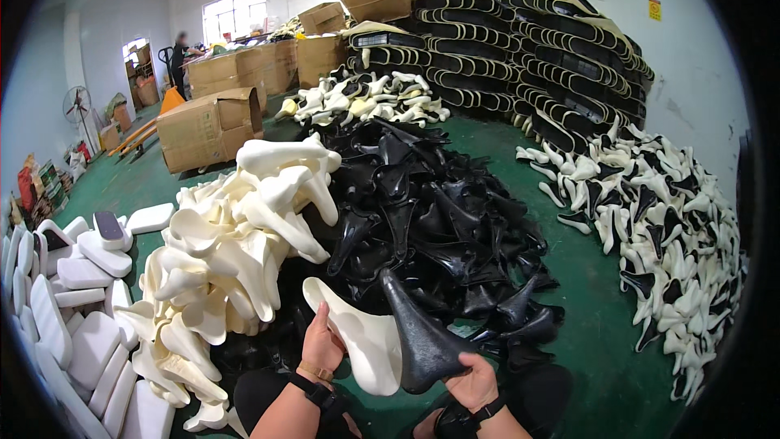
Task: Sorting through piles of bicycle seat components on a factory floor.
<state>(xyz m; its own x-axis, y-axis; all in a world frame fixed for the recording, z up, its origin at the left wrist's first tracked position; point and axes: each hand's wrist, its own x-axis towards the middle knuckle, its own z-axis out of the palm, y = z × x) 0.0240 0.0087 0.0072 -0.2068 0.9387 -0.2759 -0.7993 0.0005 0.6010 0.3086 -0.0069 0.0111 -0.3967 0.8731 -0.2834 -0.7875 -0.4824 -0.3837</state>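
Note:
My left hand [324,345] grips a cream foam bicycle saddle pad [357,337] by its left edge, thumb on top. In my right hand [474,382] is a black bicycle saddle shell [422,337], pinched at its wide rear corner. The two pieces lie side by side, narrow ends pointing away from me, their inner edges close together or overlapping. Just beyond them spreads a big heap of black saddle shells [459,232]. To the left rises a pile of cream saddle pads [219,264]. The fingers under both pieces are mostly hidden.
White oblong foam pads [89,341] lie at the far left. Mixed cream and black saddle pieces [650,203] cover the floor at right. Cardboard boxes [210,126], an orange pallet jack [166,106], stacked black pieces [504,57] and another person [179,65] are farther back.

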